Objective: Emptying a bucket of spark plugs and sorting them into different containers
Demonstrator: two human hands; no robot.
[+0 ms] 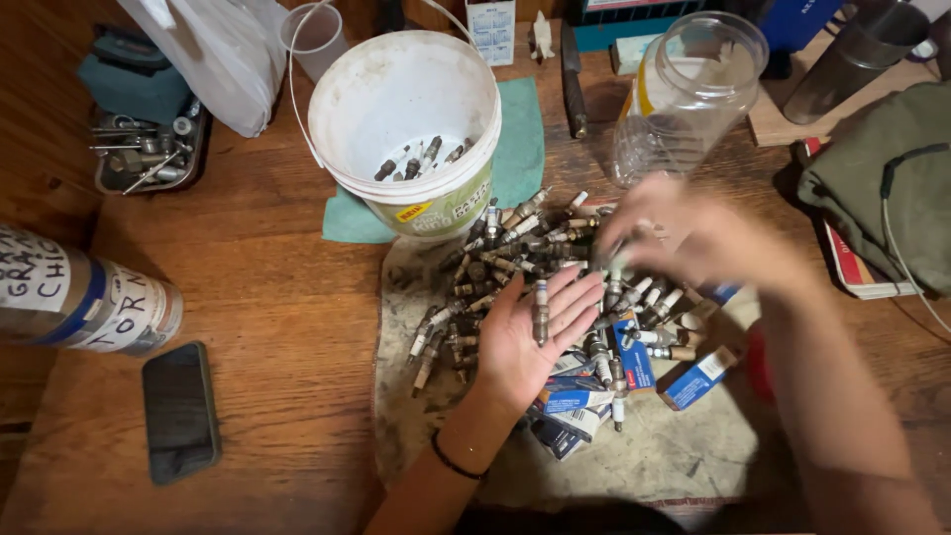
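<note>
Just below the white bucket [403,119] spreads a heap of spark plugs [515,260]. The left hand [535,332] lies palm-up and unclenched at its near edge, one spark plug [541,310] resting lengthwise along the fingers. The right hand [693,238], nearer the heap's far side, is blurred; its grip I cannot tell.

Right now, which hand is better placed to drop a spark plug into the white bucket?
Probably the left hand: it lies palm up with a spark plug resting on its fingers, and it is the nearer one to the white bucket. The right hand is blurred over the pile, nearer the clear jar.
</note>
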